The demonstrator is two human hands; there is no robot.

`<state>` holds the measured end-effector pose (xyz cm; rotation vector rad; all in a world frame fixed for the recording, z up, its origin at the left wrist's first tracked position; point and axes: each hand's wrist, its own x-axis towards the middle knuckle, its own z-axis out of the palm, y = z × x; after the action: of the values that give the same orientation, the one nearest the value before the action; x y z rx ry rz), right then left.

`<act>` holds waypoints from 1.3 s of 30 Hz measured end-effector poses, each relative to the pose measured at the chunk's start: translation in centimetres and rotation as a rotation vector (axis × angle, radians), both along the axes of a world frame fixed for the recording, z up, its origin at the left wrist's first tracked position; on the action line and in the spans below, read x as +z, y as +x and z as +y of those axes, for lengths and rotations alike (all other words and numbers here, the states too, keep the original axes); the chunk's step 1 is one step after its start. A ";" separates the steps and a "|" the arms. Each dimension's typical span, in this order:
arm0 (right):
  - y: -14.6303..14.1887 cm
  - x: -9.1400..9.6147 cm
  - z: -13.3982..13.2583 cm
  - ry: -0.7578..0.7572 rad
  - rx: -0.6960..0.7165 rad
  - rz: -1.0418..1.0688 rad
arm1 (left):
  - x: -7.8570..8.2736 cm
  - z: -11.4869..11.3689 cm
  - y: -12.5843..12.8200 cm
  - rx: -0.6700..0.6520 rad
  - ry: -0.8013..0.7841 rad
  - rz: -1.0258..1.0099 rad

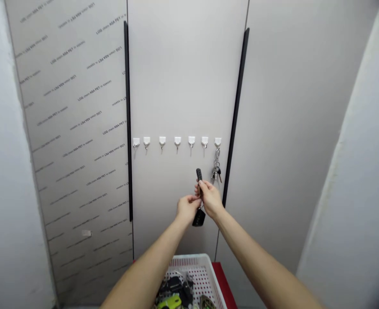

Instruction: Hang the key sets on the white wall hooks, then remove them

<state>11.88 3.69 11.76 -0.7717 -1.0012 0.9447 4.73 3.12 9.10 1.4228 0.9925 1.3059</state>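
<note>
Both hands meet in front of the white panel, holding one keychain. My right hand (211, 198) is closed around its dark strap (199, 173), whose top end points up past the thumb. My left hand (187, 208) pinches the keychain just below, where fingers hide most of the joint. A black key fob (198, 218) dangles beneath the fingers. Higher up, a row of several white hooks (177, 141) is fixed to the panel. From the rightmost hook (218, 141) hangs a bunch of keys (215, 174), just above and right of my right hand.
Below my arms stands a white plastic basket (205, 260) holding several dark key items and a yellow-green piece (170, 302). It rests on something red (223, 285). Long black handles (128, 120) (237, 111) run along both sides of the panel. Walls flank the cabinet.
</note>
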 end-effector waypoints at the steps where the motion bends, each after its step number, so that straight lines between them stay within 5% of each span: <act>1: 0.2 1.0 0.4 0.011 -0.020 0.004 | 0.9 0.3 0.3 -0.006 0.004 -0.006; 7: 1.5 5.8 2.6 0.054 -0.091 0.011 | 5.3 1.8 1.8 -0.031 0.042 -0.025; 12: 2.2 7.8 4.2 0.040 -0.124 0.007 | 6.9 2.8 2.8 -0.029 0.058 -0.024; 39: 2.7 8.0 5.4 -0.040 -0.186 -0.160 | 6.3 4.9 3.8 0.026 0.172 0.212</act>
<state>14.61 9.11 19.74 -0.9689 -1.0319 0.7536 8.53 8.04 15.44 1.7125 1.0605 1.3035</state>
